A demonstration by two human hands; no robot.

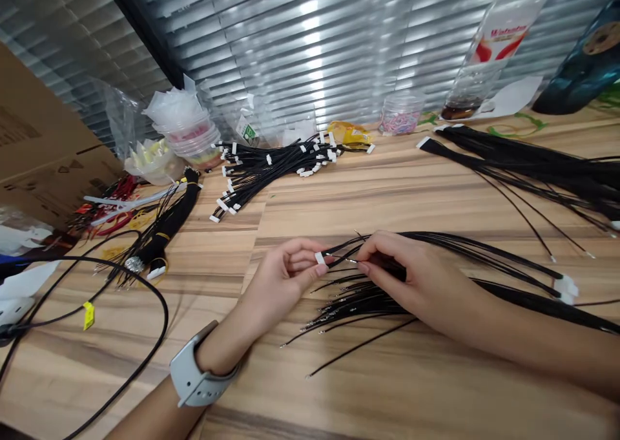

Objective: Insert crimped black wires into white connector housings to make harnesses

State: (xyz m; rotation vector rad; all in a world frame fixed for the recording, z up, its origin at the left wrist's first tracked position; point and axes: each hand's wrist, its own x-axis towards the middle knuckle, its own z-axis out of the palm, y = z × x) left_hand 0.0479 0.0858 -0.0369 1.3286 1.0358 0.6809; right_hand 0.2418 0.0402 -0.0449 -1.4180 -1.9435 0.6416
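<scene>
Left fingers pinch white connector | right fingers pinch black wire, partly hidden

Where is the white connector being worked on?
In the head view, near the centre, the white connector is in the left hand, just left of the right hand.

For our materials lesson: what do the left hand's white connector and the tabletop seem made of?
The connector looks like plastic: opaque white, matt, block-shaped, though too small to be sure. The tabletop, smooth with striped grain, could be wood or laminate.
</scene>
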